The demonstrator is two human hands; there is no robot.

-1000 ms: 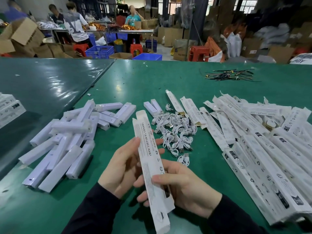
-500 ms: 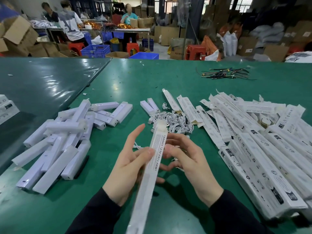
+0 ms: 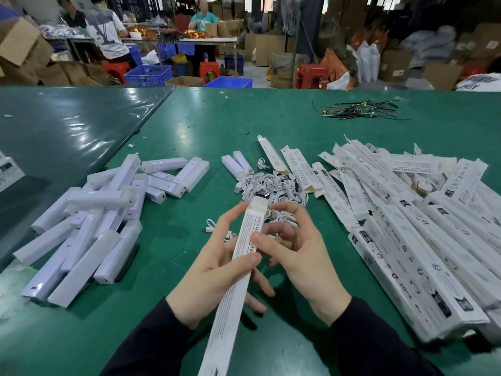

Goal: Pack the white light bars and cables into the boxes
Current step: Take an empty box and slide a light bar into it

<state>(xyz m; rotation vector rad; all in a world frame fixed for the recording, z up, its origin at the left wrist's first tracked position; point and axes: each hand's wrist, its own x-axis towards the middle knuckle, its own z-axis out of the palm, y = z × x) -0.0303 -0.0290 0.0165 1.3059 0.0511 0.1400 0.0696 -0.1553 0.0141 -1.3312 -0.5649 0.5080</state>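
My left hand (image 3: 214,270) grips a long white printed box (image 3: 233,289) that points away from me, its far end flap standing open near the cable pile. My right hand (image 3: 301,256) is beside the box, thumb pressed on its top face and fingers curled toward the open end. White light bars (image 3: 89,221) lie heaped at the left. A tangle of white cables (image 3: 271,185) sits just beyond the box's end. Flat and filled white boxes (image 3: 406,213) are piled at the right.
The green table (image 3: 211,123) stretches ahead, meeting a darker table at the left. A bundle of dark wires (image 3: 357,109) lies at the far right. Beyond the table edge are people seated at another table, blue crates, red stools and cardboard cartons.
The box has swung from leaning left to pointing away from me, its open end now up by the cables. My right hand has come onto the box near that end.
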